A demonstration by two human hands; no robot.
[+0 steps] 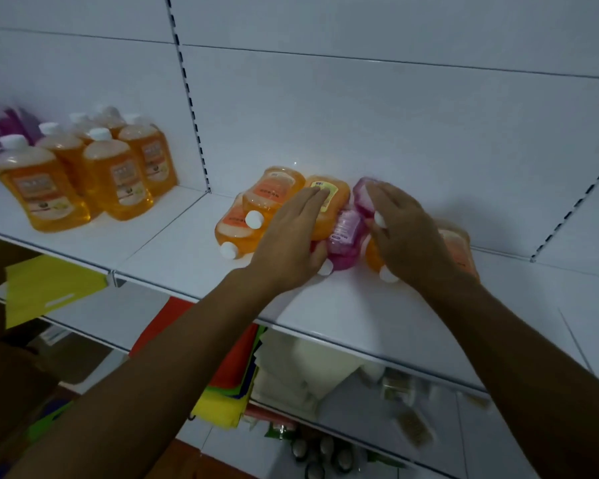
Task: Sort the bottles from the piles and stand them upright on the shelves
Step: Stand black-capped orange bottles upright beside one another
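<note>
white shelf (173, 250) | pile (256, 216) mid-frame, lying flat | left hand (291, 243), right hand (405, 233) flat on bottles, fingers straight | risk: loose bottles roll off front edge

Down on the lower shelf (94, 335) to the left lies a yellow bag (45, 288) with a cut-out handle, flat on its side. Further right there is a stack of folded bags (232, 385) in red, green and yellow, with pale folded cloth (305, 368) just beside it. Lower still sit some small packets (412, 423) (too blurred to read). A slotted upright (191, 98) runs up the white back panel (360, 108).
</note>
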